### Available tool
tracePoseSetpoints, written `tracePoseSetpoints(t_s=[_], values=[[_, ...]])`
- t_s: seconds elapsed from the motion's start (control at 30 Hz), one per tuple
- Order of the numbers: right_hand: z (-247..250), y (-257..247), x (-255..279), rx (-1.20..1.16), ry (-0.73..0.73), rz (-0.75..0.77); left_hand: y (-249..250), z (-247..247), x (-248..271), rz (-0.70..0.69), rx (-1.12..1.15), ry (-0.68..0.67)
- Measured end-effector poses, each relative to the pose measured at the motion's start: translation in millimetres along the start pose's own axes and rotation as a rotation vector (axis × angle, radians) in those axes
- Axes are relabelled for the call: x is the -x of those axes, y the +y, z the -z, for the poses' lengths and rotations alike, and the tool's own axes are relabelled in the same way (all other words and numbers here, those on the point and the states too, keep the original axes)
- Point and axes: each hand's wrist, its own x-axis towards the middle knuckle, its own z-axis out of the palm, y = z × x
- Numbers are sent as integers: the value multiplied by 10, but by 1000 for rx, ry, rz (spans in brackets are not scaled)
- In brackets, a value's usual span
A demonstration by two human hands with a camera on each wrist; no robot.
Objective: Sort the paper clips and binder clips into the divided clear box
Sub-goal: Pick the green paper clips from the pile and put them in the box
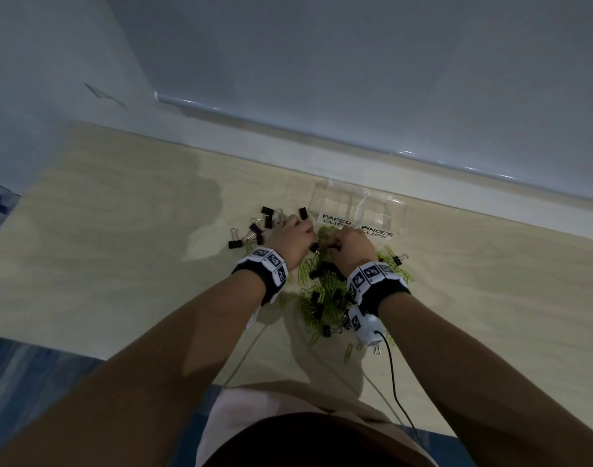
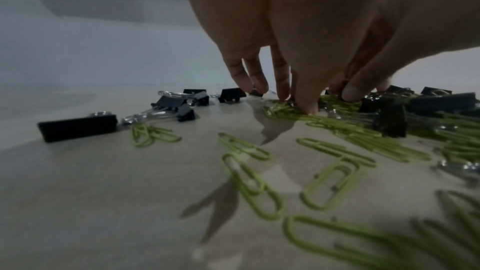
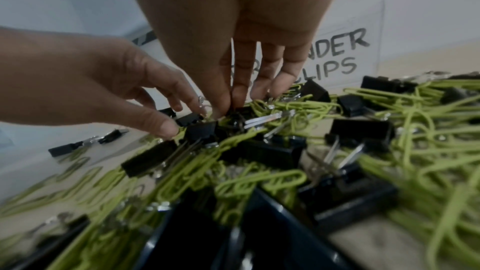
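A mixed pile of green paper clips (image 1: 308,310) and black binder clips (image 3: 361,130) lies on the wooden table in front of the clear divided box (image 1: 359,197), labelled PAPER CLIPS and BINDER CLIPS. More binder clips (image 1: 254,227) lie scattered to the pile's left. My right hand (image 3: 230,108) reaches down into the pile's far end, thumb and index pinching a black binder clip (image 3: 241,115). My left hand (image 2: 296,102) is beside it, its fingertips (image 3: 166,128) down on the clips. What lies between thumb and fingers is hidden. Both box compartments look empty.
The box stands against a low ledge (image 1: 423,176) at the table's back, below a grey wall. A black cable (image 1: 392,365) trails from my right wrist toward my body. The table's left edge (image 1: 5,227) borders blue floor. Loose paper clips (image 2: 249,182) lie under my left wrist.
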Motion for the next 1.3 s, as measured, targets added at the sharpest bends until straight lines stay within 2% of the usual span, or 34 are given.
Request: tracePoseSetpoints(t_s=[0.13,0.23,0.3,0.43,0.57,0.67,0.8,0.9,1.0,1.17,1.3], values=[[76,27,31,-70,75,-14,-32,-20,-6,15,39,36],[132,-39,-24,-83,55,-29,-160,-28,42,8,204,66],[148,-130,-86,-100,60,-41,-227,4,109,77,385,85],[126,-316,-178,-174,58,25,-454,74,280,315,600,337],[56,-368,-173,-166,40,37,-780,73,546,472,549,422],[-26,-336,-140,-35,-37,60,-807,-4,767,431,452,392],[-82,-355,-140,56,-94,81,-628,-212,941,382,401,261],[-38,-420,-174,50,-66,79,-502,-301,958,370,363,217],[14,-519,-222,73,3,148,-351,-317,991,327,329,171],[9,-597,-195,238,-67,266,-259,-396,1036,199,331,218],[-141,-500,-57,325,-136,354,-221,-399,1045,162,359,199]])
